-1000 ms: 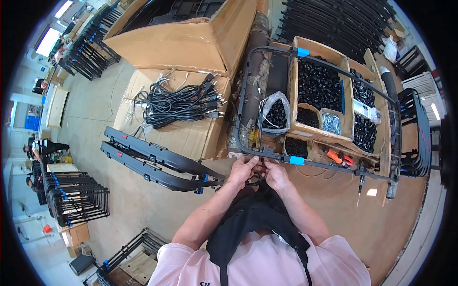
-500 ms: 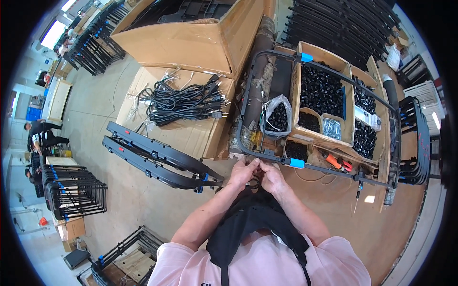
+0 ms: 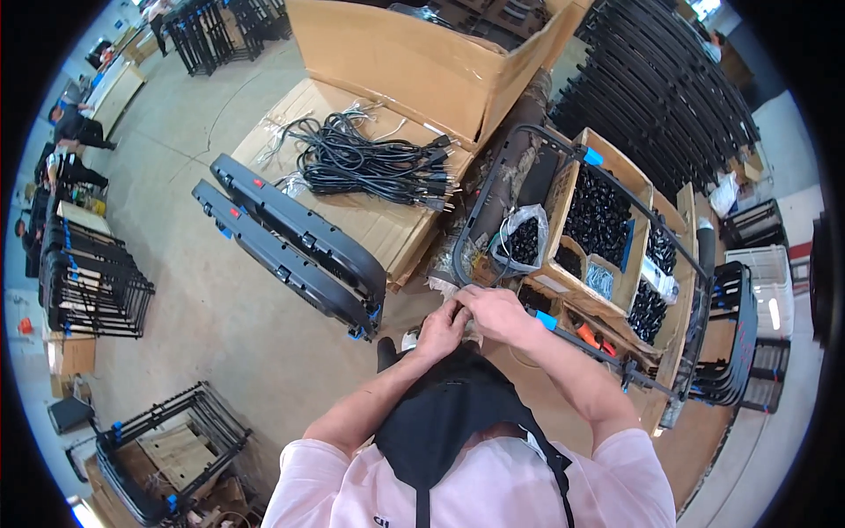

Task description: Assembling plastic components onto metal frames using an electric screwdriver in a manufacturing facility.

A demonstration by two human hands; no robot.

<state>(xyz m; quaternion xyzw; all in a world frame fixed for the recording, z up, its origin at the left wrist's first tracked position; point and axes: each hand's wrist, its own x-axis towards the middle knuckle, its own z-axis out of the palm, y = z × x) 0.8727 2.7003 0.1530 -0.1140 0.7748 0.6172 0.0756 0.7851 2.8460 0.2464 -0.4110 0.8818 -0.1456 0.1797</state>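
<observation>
Just in front of my body, both hands meet beside the near left corner of a black tubular frame (image 3: 482, 201) with blue clips. My left hand (image 3: 439, 331) has its fingers drawn together in a pinch. Right against it, my right hand (image 3: 498, 313) is also closed, its fingertips touching those of the left. Whatever sits between the fingers is small and hidden. The frame lies tilted across a wooden parts box (image 3: 554, 280) holding many small black parts. Next to the box's left side is a clear plastic bag (image 3: 521, 239) of black pieces.
Black power cords (image 3: 374, 163) lie bundled on a cardboard surface (image 3: 290, 110). Two curved black rails (image 3: 290, 238) jut out at left. An orange-handled tool (image 3: 588, 335) is beneath the frame's near side. Frame stacks (image 3: 656, 88) stand at far right; people work at far left.
The whole view has turned and shifted. My right hand now reaches over toward the left hand's fingertips. A dark ring seen under the hands earlier no longer shows.
</observation>
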